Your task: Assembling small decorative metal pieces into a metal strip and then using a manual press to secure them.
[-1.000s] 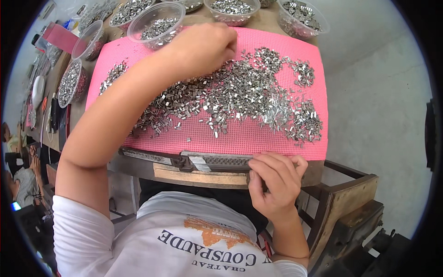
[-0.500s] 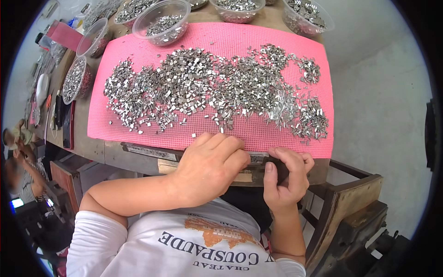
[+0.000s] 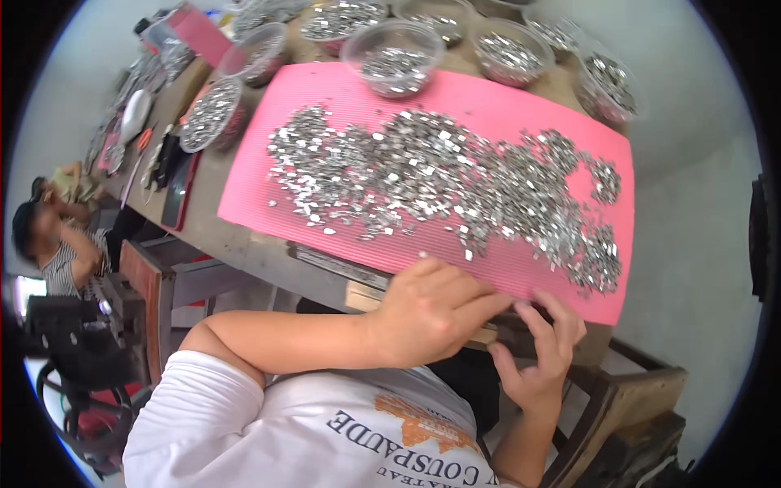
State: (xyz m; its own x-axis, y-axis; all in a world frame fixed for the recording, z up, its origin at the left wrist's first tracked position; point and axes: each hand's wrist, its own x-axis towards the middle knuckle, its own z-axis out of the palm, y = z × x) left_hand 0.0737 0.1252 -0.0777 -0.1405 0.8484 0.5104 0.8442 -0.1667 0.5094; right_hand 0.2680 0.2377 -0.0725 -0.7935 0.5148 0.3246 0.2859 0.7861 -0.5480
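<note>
The left hand (image 3: 439, 313) is bent over the front table edge, its finger ends close beside those of the right hand (image 3: 543, 350); whether it is clamped on anything is hidden. The right thumb and forefinger stand apart, and I cannot tell if they press on something between them. The dark strip (image 3: 342, 267) runs out leftward from under the left hand, with a pale wooden piece (image 3: 362, 298) just nearer the body. Directly beyond both hands lies the pink mat (image 3: 252, 203), bearing spread small metal pieces (image 3: 431, 163). Farther out, beyond the pieces, a clear bowl (image 3: 351, 58) holds more.
</note>
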